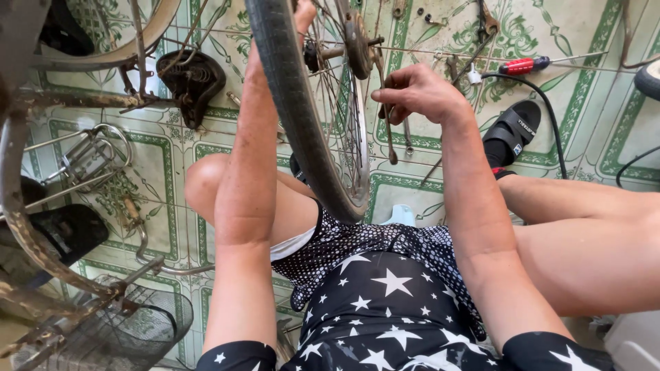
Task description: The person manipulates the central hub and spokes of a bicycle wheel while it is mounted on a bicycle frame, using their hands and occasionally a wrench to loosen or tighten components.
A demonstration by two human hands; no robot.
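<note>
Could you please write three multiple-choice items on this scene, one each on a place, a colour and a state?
1. Where does the red-handled screwdriver lie? A on the tiled floor B in the wire basket C on a lap
2. What colour is the sandal? A white B black C green
3. How is the right hand? A flat and open B closed on a wrench C resting on a knee

A: it lies on the tiles. B: it is plainly black. B: the fingers grip the wrench beside the wheel.
</note>
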